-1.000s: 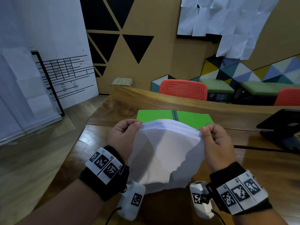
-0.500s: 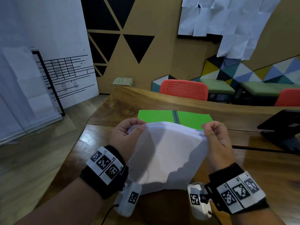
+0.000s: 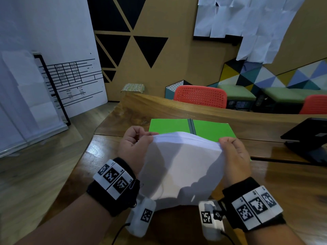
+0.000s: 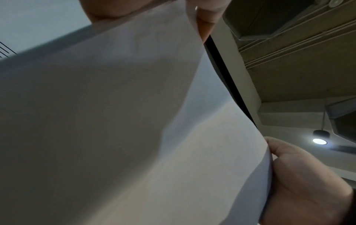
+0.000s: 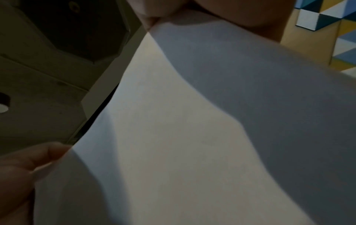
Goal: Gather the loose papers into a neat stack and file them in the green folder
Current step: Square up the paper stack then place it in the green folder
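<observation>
Gripping the stack of papers (image 3: 178,167) at its 2 upper corners, both hands are raised over the wooden table (image 3: 109,170), wrists low and knuckles turned away from the head camera. Left hand (image 3: 134,149): fingers curled, thumb and fingers pinching the left corner. Right hand (image 3: 235,156): fingers curled, pinching the right corner. Sheets stand roughly upright and bow between the 2 grips; whether the lower edge touches the table cannot be told. Both wrist views are mostly filled by white paper, with the opposite hand showing at the sheet's edge.

Just beyond the stack, the green folder (image 3: 169,125) lies open and flat on the table, partly hidden behind the papers. A black stand (image 3: 307,137) sits at the table's right edge. Farther off: 2 red chairs (image 3: 200,96), green benches, a wall with black triangles, white sheets pinned high, a whiteboard (image 3: 53,55) at left.
</observation>
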The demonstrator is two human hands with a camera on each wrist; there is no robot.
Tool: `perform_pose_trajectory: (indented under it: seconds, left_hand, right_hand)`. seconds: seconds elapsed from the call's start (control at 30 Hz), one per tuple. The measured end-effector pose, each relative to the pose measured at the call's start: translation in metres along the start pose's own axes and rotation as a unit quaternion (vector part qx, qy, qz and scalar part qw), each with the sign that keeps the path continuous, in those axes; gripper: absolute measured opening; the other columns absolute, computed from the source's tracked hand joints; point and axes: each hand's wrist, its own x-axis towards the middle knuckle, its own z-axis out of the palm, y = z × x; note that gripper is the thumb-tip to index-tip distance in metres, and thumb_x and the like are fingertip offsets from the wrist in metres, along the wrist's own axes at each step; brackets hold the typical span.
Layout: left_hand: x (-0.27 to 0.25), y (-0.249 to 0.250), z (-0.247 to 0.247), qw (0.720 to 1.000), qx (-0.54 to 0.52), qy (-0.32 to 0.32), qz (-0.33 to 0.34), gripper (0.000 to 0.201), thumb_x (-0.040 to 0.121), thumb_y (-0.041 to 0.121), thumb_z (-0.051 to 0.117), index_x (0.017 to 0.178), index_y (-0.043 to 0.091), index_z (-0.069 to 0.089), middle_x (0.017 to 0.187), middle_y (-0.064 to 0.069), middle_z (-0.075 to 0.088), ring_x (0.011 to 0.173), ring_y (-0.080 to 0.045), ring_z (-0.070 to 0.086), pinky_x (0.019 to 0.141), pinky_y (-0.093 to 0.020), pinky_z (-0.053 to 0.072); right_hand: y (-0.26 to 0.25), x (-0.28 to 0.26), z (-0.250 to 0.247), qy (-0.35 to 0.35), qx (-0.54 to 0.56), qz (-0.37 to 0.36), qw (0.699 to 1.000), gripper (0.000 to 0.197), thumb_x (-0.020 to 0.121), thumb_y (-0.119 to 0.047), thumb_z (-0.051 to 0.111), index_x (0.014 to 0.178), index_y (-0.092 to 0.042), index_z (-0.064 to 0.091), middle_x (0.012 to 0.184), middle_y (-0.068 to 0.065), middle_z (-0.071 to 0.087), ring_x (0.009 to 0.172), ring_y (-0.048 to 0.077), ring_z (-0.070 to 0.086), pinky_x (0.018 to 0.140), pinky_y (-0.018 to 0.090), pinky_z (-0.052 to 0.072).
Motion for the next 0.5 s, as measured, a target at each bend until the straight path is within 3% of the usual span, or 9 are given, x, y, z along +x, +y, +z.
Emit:
perform_pose_trajectory:
  seconds: [0.07, 0.13, 0.2, 0.23, 0.27, 0.33, 0.37, 0.43, 0.5]
  left_hand:
    - [0.002, -0.002, -0.001, 1.000, 0.003, -0.010, 0.002, 0.027, 0.079, -0.005, 0.052, 0.066, 0.019, 0.049, 0.063, 0.004, 0.072, 0.072, -0.022, 0.056, 0.067, -0.033, 0.044]
    - [0.004, -0.004, -0.008, 0.998, 0.028, -0.046, 0.016, 0.021, 0.064, 0.019, 0.072, 0.075, 0.022, 0.054, 0.074, 0.003, 0.071, 0.073, -0.019, 0.058, 0.065, -0.027, 0.049]
    - [0.004, -0.011, -0.015, 0.991, 0.100, -0.088, 0.014, 0.061, 0.034, 0.045, 0.084, 0.086, 0.025, 0.059, 0.086, 0.000, 0.067, 0.073, -0.014, 0.061, 0.060, -0.019, 0.053]
    - [0.002, -0.013, -0.017, 0.987, 0.131, -0.093, 0.012, 0.068, 0.030, 0.047, 0.085, 0.089, 0.024, 0.061, 0.085, 0.001, 0.067, 0.071, -0.013, 0.062, 0.058, -0.018, 0.053]
    - [0.000, -0.016, -0.019, 0.985, 0.150, -0.088, 0.008, 0.062, 0.035, 0.040, 0.086, 0.090, 0.021, 0.064, 0.080, 0.003, 0.069, 0.070, -0.013, 0.062, 0.056, -0.016, 0.053]
    - [-0.006, -0.016, -0.016, 0.985, 0.164, -0.052, -0.005, 0.030, 0.057, 0.018, 0.084, 0.082, 0.013, 0.068, 0.061, 0.008, 0.071, 0.065, -0.016, 0.062, 0.051, -0.015, 0.052]
    - [-0.009, -0.015, -0.013, 0.986, 0.164, -0.032, -0.010, 0.019, 0.063, 0.009, 0.081, 0.078, 0.012, 0.069, 0.054, 0.010, 0.070, 0.061, -0.015, 0.062, 0.049, -0.015, 0.052]
    - [-0.016, -0.015, -0.009, 0.988, 0.150, -0.026, 0.005, 0.014, 0.065, 0.006, 0.080, 0.075, 0.007, 0.070, 0.052, 0.007, 0.069, 0.057, -0.014, 0.060, 0.052, -0.020, 0.051]
    - [-0.022, -0.015, -0.007, 0.991, 0.124, -0.026, 0.039, 0.035, 0.055, 0.019, 0.081, 0.078, -0.003, 0.064, 0.062, -0.005, 0.068, 0.061, -0.018, 0.057, 0.057, -0.030, 0.050]
  right_hand:
    - [-0.002, 0.005, 0.001, 0.008, 0.003, -0.002, 1.000, 0.026, 0.079, -0.015, 0.060, 0.055, -0.024, 0.060, 0.068, -0.002, 0.049, 0.067, 0.012, 0.043, 0.066, 0.029, 0.035]
    - [-0.005, 0.004, 0.001, -0.025, 0.019, -0.007, 0.999, 0.016, 0.065, -0.040, 0.073, 0.062, -0.029, 0.063, 0.076, 0.002, 0.055, 0.071, 0.016, 0.048, 0.070, 0.033, 0.039]
    - [0.000, 0.006, -0.007, -0.086, 0.018, 0.005, 0.996, 0.054, 0.037, -0.059, 0.082, 0.077, -0.030, 0.060, 0.078, 0.001, 0.063, 0.070, 0.016, 0.058, 0.067, 0.029, 0.049]
    - [0.001, 0.005, -0.009, -0.109, 0.015, 0.007, 0.994, 0.064, 0.032, -0.053, 0.085, 0.084, -0.028, 0.057, 0.073, -0.004, 0.067, 0.063, 0.011, 0.062, 0.060, 0.024, 0.052]
    - [0.002, 0.003, -0.011, -0.124, 0.006, 0.012, 0.992, 0.066, 0.032, -0.040, 0.089, 0.086, -0.024, 0.054, 0.067, -0.006, 0.067, 0.055, 0.006, 0.063, 0.051, 0.019, 0.051]
    - [0.005, -0.001, -0.010, -0.115, -0.023, 0.030, 0.993, 0.047, 0.047, -0.013, 0.087, 0.080, -0.019, 0.054, 0.063, -0.003, 0.064, 0.046, 0.004, 0.060, 0.043, 0.018, 0.048]
    - [0.004, -0.003, -0.007, -0.078, -0.044, 0.034, 0.995, 0.035, 0.057, -0.001, 0.081, 0.074, -0.019, 0.055, 0.060, -0.003, 0.063, 0.045, 0.007, 0.059, 0.043, 0.019, 0.048]
    - [0.005, -0.006, -0.003, -0.011, -0.061, 0.013, 0.998, 0.029, 0.065, 0.003, 0.077, 0.062, -0.021, 0.060, 0.053, -0.005, 0.063, 0.055, 0.017, 0.057, 0.054, 0.027, 0.048]
    - [0.004, -0.011, 0.001, 0.027, -0.046, -0.023, 0.998, 0.029, 0.064, -0.002, 0.079, 0.058, -0.024, 0.061, 0.057, -0.005, 0.060, 0.064, 0.021, 0.054, 0.061, 0.035, 0.045]
